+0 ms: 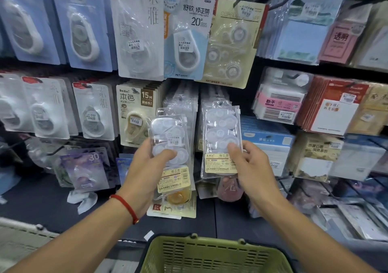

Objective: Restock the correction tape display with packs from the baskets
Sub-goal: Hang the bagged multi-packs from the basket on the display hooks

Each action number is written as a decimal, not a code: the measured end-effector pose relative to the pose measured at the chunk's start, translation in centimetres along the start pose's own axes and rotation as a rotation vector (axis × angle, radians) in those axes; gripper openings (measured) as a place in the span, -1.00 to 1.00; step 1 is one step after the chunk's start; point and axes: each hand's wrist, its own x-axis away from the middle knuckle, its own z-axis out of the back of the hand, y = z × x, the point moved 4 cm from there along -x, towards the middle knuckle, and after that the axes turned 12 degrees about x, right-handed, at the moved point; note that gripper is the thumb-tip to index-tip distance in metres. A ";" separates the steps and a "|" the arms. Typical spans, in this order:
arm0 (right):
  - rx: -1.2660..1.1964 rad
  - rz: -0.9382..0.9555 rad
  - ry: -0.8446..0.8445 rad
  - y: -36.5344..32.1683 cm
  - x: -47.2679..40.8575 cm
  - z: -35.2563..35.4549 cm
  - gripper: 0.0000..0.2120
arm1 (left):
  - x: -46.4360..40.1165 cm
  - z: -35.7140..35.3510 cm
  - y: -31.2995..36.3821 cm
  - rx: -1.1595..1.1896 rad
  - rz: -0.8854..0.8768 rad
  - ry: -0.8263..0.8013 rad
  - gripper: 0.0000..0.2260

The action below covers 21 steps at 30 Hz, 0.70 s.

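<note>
Gripping one clear pack (170, 140) (220, 138) each, both hands (144, 167) (249, 165) hover above green basket (210, 256).

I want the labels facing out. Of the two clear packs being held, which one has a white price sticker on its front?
The clear pack in the left hand; the right hand's pack shows only its yellow label.

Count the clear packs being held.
2: one pack in the left hand, one pack in the right hand. More could be stacked behind either, hidden.
</note>
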 end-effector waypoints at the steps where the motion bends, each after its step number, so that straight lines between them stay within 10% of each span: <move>1: 0.002 0.008 0.003 -0.1 0.0 0.1 -0.75 | 0.0 0.0 0.0 0.003 -0.001 -0.003 -0.84; 10: 0.520 0.122 0.095 -0.1 -0.1 0.4 -0.56 | 0.3 -0.8 0.0 -0.051 -0.017 -0.101 -0.68; 15: 0.304 0.200 -0.220 0.4 0.6 -2.2 -0.89 | 1.2 -1.8 -0.3 -0.109 -0.060 -0.228 -0.59; 21: 0.133 0.143 0.033 0.3 -0.3 -0.8 -0.74 | 1.6 -2.8 -0.2 -0.105 -0.055 -0.276 -0.55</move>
